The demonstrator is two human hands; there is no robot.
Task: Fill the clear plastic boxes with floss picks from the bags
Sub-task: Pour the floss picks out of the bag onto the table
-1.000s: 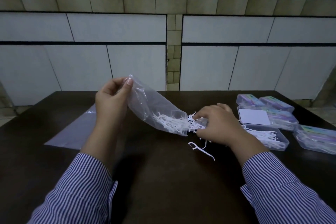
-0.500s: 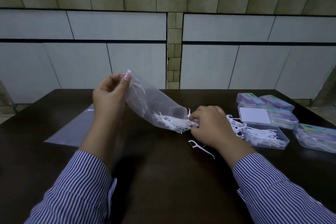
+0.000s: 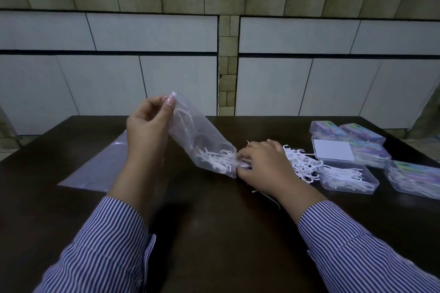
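My left hand (image 3: 146,131) pinches the closed end of a clear plastic bag (image 3: 197,140) and holds it raised and tilted, mouth down to the right. White floss picks (image 3: 215,160) bunch at the bag's mouth. My right hand (image 3: 263,165) is at that mouth, fingers curled on a bunch of picks. More picks (image 3: 301,164) trail from behind that hand toward an open clear box (image 3: 348,177) partly filled with picks, its lid (image 3: 333,152) lying back. A loose pick (image 3: 273,201) peeks out under my right wrist.
An empty flat plastic bag (image 3: 100,169) lies on the dark table (image 3: 214,233) at the left. Several closed boxes with coloured labels (image 3: 414,178) (image 3: 363,133) (image 3: 325,127) stand at the right near the table's edge. A tiled wall rises behind the table.
My left hand has lifted the bag's closed end higher. The right hand has drawn more picks out of the mouth, and they trail toward the open box.
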